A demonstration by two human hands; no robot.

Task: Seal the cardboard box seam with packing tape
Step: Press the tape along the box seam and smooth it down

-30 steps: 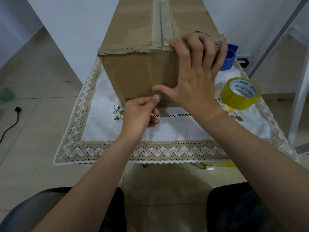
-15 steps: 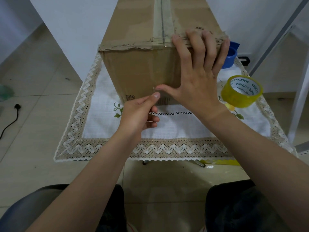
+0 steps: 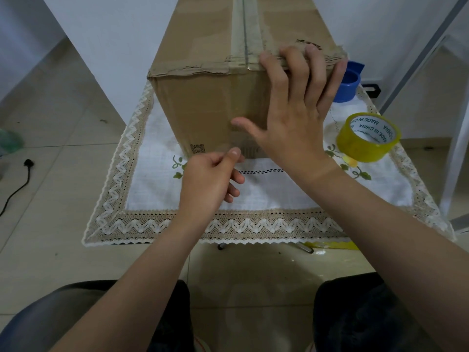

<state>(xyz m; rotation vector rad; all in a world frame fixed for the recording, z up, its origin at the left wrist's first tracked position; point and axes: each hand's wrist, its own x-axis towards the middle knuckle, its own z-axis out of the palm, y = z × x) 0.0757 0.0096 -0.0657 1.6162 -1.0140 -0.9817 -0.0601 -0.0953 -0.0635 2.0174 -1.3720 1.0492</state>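
A tall brown cardboard box (image 3: 203, 107) stands on a lace-edged tablecloth (image 3: 228, 222). Clear tape (image 3: 245, 26) runs along its top seam and down over the front face. My right hand (image 3: 291, 118) lies spread flat on the front face, fingers hooked over the torn top edge, thumb pointing left. My left hand (image 3: 208, 176) is just below and in front of the box's bottom edge, thumb and forefinger pinched on what looks like the loose end of the clear tape. A yellow roll of packing tape (image 3: 368, 137) lies on the cloth to the right of the box.
A blue plastic tape holder (image 3: 349, 85) sits behind the roll by the box's right side. A white frame leg (image 3: 454, 148) stands at the right of the table. A black cable and plug (image 3: 17, 184) lie on the tiled floor at left. My knees are below the table's near edge.
My left hand has come down and slightly away from the box's lower front face, still pinched. My right hand stays spread on the box.
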